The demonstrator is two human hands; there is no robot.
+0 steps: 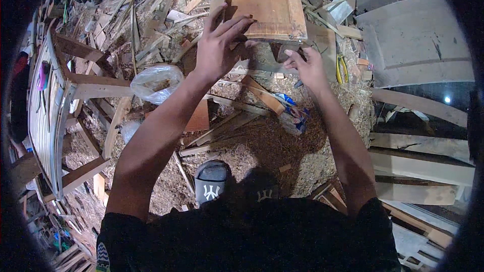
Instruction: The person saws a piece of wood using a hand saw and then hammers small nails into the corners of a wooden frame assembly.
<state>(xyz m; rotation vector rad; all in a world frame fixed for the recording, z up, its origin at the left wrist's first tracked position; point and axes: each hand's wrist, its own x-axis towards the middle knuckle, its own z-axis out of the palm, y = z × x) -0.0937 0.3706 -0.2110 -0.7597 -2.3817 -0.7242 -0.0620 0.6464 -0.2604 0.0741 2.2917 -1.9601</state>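
A brown wooden panel (264, 0) with a raised frame, like a small door or drawer front, lies ahead of me at the top of the view. My left hand (218, 45) is at its near left corner, fingers stretched apart over the surface. The thumb side is partly hidden. Just below the near right corner, my right hand (306, 66) has its thumb and fingers drawn together. A small dark piece (286, 53) shows by those fingertips, in shadow; its kind is unclear.
Sawdust and wood offcuts cover the floor. A clear plastic bag (157, 83), a blue wrapper (291, 111) and yellow-handled pliers (342, 69) lie around. A wooden frame (96, 88) stands at left; a grey curved panel (416, 45) and stacked boards (418, 168) are at right.
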